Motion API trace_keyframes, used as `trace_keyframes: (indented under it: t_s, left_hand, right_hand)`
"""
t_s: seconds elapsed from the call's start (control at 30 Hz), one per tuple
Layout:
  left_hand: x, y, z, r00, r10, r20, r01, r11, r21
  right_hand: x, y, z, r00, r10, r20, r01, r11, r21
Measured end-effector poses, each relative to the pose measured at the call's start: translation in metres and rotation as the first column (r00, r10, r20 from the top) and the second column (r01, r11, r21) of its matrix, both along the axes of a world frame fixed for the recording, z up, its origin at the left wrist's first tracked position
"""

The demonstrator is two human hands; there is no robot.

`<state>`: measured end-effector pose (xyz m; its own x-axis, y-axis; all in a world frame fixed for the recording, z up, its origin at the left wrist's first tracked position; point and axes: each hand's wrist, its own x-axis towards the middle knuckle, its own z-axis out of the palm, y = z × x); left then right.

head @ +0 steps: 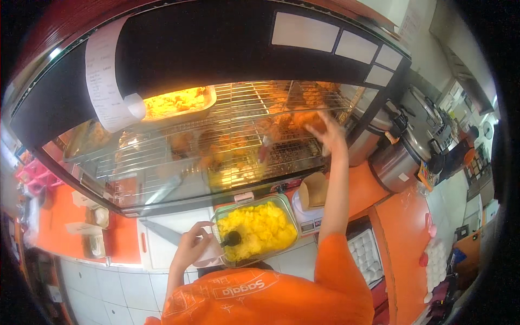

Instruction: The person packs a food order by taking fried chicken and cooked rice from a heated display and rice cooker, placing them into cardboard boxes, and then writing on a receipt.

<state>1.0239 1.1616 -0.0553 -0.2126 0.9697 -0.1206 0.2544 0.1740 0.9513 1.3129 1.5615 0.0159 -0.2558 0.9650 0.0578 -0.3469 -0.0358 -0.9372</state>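
My right hand [330,132] is raised at the right end of a heated display case [239,44], blurred, its fingers apart with nothing seen in them. Pieces of fried food [306,118], which look like breaded chicken, sit on the wire rack [252,97] close by it. Down in front of me, my left hand [195,243] is bent at the left rim of a rectangular glass dish [295,227]; its grip is unclear. Soft yellow food [260,227], perhaps scrambled egg, fills the dish, and a black utensil [232,239] rests in it. Something pale [210,254] lies partly under that hand.
A knife [162,232] lies on a white cutting board [156,254]. Right of the dish, a digital scale [310,225] carries a brown paper box [315,191]. Open boxes [95,233] stand left; large metal cookers [400,162] stand right. A paper slip [101,77] hangs from the case.
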Motion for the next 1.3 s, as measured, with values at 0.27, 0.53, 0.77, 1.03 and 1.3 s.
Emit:
trace_keyframes:
  t_s: [0.27,0.53,0.77,1.03,1.3]
  left_hand:
    - [-0.01,-0.003,-0.012,1.0,0.009,0.013,-0.009,1.0,0.022]
    - [-0.058,-0.039,-0.043,0.976,0.216,-0.015,-0.214,0.974,0.077]
    - [-0.068,-0.044,-0.035,0.953,0.268,-0.141,-0.278,0.959,-0.058]
    - [-0.055,-0.037,-0.034,0.968,0.25,-0.003,-0.249,0.965,-0.085]
    - [-0.08,-0.057,-0.041,0.974,0.22,0.054,-0.217,0.974,-0.059]
  right_hand:
    - [0.01,0.127,-0.042,-0.381,-0.7,0.604,-0.216,0.703,0.678]
    - [-0.057,-0.074,-0.004,0.041,-0.869,0.493,-0.092,0.488,0.868]
    - [-0.129,-0.28,-0.165,0.204,-0.066,0.977,-0.738,0.646,0.198]
    - [-0.158,-0.321,-0.198,-0.001,0.096,0.995,-0.705,0.706,-0.068]
    - [-0.167,-0.344,-0.178,-0.044,0.095,0.995,-0.429,0.897,-0.105]
